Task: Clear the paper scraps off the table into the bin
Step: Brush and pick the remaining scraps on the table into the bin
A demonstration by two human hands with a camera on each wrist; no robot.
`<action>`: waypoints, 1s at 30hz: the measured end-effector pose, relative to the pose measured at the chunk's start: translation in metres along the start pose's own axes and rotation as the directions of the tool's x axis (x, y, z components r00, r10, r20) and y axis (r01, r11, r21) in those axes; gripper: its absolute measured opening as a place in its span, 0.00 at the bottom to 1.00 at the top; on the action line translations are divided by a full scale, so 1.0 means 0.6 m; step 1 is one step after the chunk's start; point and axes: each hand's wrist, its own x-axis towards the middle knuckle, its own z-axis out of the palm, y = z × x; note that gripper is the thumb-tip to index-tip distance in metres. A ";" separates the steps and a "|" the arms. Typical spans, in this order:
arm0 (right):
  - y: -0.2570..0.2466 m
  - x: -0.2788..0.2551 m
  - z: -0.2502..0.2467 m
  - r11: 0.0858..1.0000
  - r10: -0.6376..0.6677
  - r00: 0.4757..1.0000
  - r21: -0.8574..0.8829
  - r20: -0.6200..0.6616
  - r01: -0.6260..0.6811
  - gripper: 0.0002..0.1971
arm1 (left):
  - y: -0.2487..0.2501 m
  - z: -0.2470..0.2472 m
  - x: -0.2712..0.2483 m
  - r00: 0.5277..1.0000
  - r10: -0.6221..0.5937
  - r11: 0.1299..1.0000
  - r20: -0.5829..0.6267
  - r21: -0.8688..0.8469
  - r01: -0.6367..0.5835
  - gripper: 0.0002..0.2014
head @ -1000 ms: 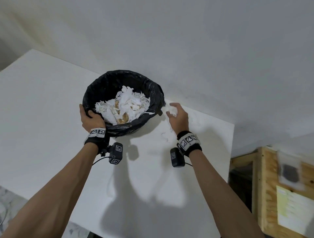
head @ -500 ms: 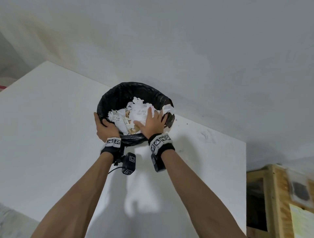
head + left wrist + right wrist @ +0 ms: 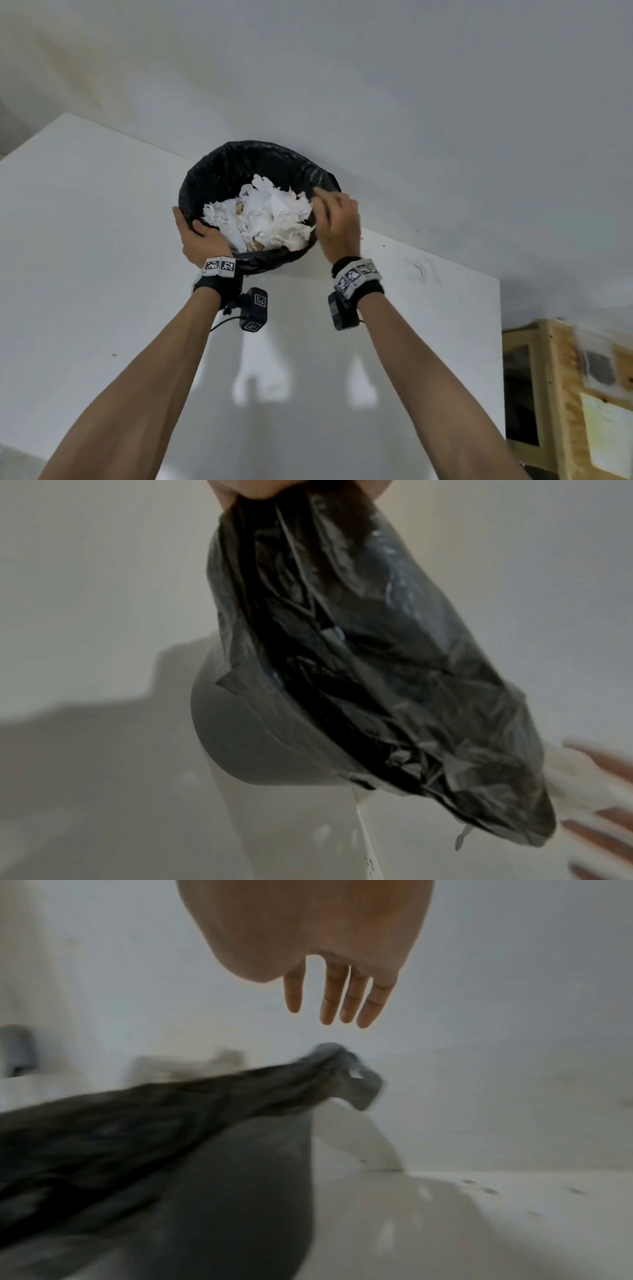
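A grey bin (image 3: pixel 260 739) lined with a black plastic bag (image 3: pixel 239 164) stands at the far edge of the white table (image 3: pixel 85 274), tilted toward me. White paper scraps (image 3: pixel 270 216) fill it. My left hand (image 3: pixel 198 236) grips the bin's near left rim, thumb inside; the left wrist view shows the bag (image 3: pixel 359 642) hanging from that hand. My right hand (image 3: pixel 337 222) hovers at the bin's right rim, fingers straight and empty in the right wrist view (image 3: pixel 337 999), above the bag's edge (image 3: pixel 342 1074).
A white wall (image 3: pixel 411 102) rises right behind the bin. The table's right edge (image 3: pixel 498 342) drops off beside a wooden crate (image 3: pixel 565 394) with papers stuck on it. A few tiny specks (image 3: pixel 479 1188) lie on the table right of the bin.
My right hand carried scraps from the table right of the bin into it, pressed on the pile, and has now lifted back to the right rim, empty. The left hand kept its grip.
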 end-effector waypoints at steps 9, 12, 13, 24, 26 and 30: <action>0.358 -0.089 -0.119 0.792 0.574 0.782 -0.405 0.242 -0.456 0.38 | -0.012 0.038 -0.047 0.997 0.007 0.999 -0.082 -0.041 -0.011 0.22; 0.426 -0.101 -0.141 0.732 0.642 0.707 -0.511 0.296 -0.451 0.43 | -0.019 0.053 -0.082 0.993 -0.016 0.999 -0.120 -0.032 0.012 0.22; 0.448 -0.100 -0.146 0.708 0.668 0.680 -0.537 0.301 -0.458 0.44 | -0.020 0.057 -0.092 0.991 -0.022 0.999 -0.129 -0.028 0.018 0.22; 0.481 -0.152 -0.092 0.905 0.401 0.695 -0.376 0.597 -0.200 0.40 | -0.032 0.069 -0.147 0.967 0.005 1.000 -0.255 -0.002 -0.006 0.22; 0.453 -0.196 -0.072 0.937 0.305 0.702 -0.336 0.644 -0.099 0.41 | -0.034 0.069 -0.150 0.967 0.014 1.000 -0.254 0.005 -0.013 0.22; 0.444 -0.277 -0.069 0.961 0.070 0.764 -0.250 0.642 0.122 0.29 | -0.041 0.066 -0.159 0.968 0.011 1.000 -0.252 0.003 -0.010 0.23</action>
